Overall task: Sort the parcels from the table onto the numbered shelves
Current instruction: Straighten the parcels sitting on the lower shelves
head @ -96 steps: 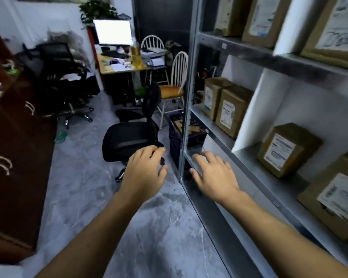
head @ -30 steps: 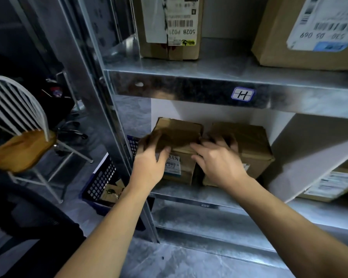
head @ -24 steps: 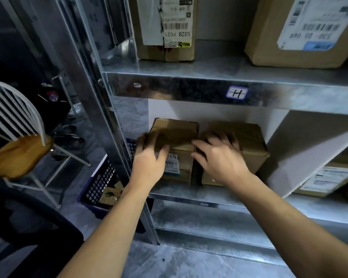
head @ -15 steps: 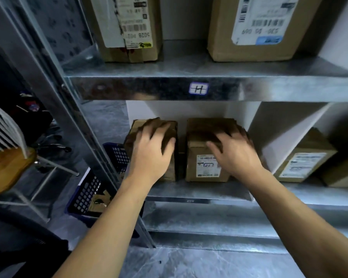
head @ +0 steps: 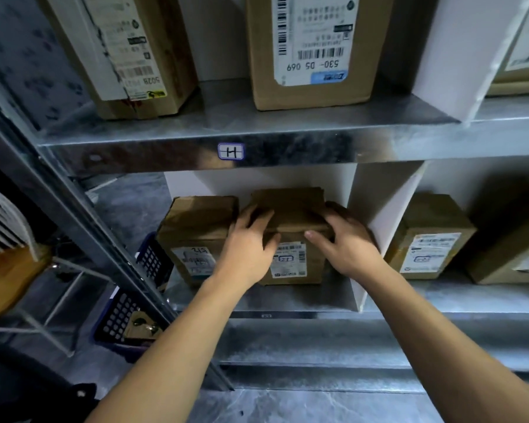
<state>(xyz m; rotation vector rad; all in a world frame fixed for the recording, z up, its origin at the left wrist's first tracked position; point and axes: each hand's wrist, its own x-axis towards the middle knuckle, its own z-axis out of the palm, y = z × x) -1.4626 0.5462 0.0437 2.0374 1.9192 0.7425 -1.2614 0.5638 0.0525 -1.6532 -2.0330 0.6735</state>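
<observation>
The parcel (head: 290, 209) is a brown cardboard box with a taped top and a white barcode slip (head: 288, 261) on its front. It stands on the metal shelf (head: 290, 296), in the bay under the sticker (head: 231, 151) marked H. I hold it from both sides. My left hand (head: 248, 248) wraps its left top corner and my right hand (head: 345, 245) cups its right side, each thumb lying on the front face. A second parcel (head: 199, 233) sits just beside it on the left, and a white divider (head: 376, 215) stands close on the right. Half a second ago my left hand lay on that second parcel; now it has crossed over, so both hands grip the same box.
</observation>
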